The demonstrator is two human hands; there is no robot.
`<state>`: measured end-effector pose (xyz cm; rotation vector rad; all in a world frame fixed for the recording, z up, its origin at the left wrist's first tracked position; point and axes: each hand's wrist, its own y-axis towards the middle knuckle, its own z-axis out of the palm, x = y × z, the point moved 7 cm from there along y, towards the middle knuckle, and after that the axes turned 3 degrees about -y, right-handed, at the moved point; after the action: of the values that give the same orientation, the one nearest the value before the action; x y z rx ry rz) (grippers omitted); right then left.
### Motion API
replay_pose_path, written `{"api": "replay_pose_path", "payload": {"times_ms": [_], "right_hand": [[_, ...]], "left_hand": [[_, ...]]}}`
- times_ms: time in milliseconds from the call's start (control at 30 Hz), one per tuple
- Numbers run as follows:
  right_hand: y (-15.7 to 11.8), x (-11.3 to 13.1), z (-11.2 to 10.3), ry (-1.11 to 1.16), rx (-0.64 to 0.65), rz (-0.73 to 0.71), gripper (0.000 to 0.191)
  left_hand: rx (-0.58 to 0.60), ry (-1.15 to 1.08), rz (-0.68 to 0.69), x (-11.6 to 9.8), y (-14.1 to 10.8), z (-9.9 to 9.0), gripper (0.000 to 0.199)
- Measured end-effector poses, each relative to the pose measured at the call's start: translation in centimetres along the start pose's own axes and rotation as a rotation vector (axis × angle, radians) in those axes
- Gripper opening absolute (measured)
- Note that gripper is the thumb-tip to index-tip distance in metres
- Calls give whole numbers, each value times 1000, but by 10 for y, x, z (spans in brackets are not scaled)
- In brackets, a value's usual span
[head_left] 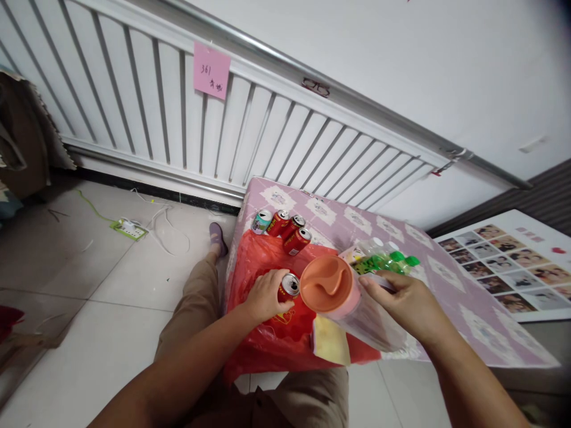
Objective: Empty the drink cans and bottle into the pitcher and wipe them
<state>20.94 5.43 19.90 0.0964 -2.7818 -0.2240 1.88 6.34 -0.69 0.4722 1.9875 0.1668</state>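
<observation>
The left hand (267, 295) is wrapped round an upright red can (285, 292), thumb on its near side, above the red plastic bag (250, 348) at the table's near-left corner. The right hand (408, 300) grips the handle of a clear pitcher (379, 330). The pitcher is tipped, its long axis running from the base, toward the table's near edge on the right, up and left to the orange lid (328, 285). That lid end sits just right of the can's top; whether they touch I cannot tell. The left hand is much nearer the lid than the pitcher's base. A yellow pad (331, 340) lies below the lid by the near edge; farther out, four cans (282, 229) stand toward the far-left corner and green-capped bottles (392, 260) lie beyond the right hand.
</observation>
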Motion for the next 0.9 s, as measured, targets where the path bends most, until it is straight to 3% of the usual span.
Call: {"api": "replay_pose_path", "payload": {"times_ms": [900], "right_hand": [[-2, 4, -5, -47, 36, 21, 41]], "left_hand": [[8, -3, -19, 1, 0, 0, 76]]}}
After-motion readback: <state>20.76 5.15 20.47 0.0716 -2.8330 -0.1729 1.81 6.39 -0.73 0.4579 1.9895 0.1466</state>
